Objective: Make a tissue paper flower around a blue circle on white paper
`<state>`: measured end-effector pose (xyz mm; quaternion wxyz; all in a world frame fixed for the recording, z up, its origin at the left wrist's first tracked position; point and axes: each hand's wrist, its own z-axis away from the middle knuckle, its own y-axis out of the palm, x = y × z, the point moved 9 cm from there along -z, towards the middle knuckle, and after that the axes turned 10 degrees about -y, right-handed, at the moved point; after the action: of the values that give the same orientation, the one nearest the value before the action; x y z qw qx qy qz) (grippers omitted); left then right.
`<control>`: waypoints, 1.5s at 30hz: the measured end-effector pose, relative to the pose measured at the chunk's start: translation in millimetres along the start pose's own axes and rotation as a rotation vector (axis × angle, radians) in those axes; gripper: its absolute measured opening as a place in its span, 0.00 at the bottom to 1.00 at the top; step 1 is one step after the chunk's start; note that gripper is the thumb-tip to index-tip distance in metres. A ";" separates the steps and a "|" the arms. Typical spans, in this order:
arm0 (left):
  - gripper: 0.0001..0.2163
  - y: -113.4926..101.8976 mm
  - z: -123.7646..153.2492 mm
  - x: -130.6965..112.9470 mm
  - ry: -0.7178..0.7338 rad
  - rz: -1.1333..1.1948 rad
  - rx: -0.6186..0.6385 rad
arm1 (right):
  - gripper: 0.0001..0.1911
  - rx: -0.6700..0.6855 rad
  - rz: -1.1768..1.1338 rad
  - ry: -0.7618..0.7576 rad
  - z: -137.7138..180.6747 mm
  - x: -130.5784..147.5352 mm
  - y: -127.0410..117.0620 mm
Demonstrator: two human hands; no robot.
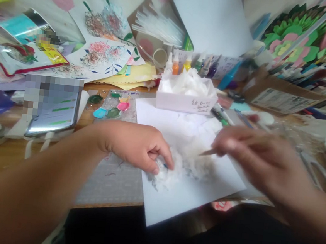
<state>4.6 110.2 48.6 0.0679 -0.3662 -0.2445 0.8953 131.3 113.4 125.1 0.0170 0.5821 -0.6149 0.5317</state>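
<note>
A white sheet of paper (190, 194) lies on the desk in front of me with a mound of crumpled white tissue (184, 167) on it. My left hand (137, 144) is curled, its fingertips pressing the left side of the tissue. My right hand (258, 159) is blurred by motion; its fingers pinch a thin pointed stick (208, 152) whose tip reaches the tissue from the right.
A white box (185, 101) full of tissue stands behind the sheet, with small paint bottles (176, 63) further back. A paint palette (115, 107) and a phone (53, 110) lie to the left. Scissors (317, 173) sit at the right. Flower pictures and paper crafts crowd the back.
</note>
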 end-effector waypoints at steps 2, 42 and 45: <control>0.17 2.5 -0.1 3.0 -0.024 0.006 0.024 | 0.15 -0.154 0.138 0.101 3.0 -19.5 -28.8; 0.18 -7.5 8.5 6.3 -0.056 0.053 -0.025 | 0.14 0.434 0.435 -0.022 1.9 -48.4 7.9; 0.19 -1.1 6.7 6.6 -0.044 0.036 0.023 | 0.16 0.509 0.448 0.017 11.2 -61.3 13.9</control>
<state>-4.8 110.6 49.1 0.0506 -0.3498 -0.2292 0.9069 147.5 145.3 72.1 -0.2410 0.4136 -0.5751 0.6634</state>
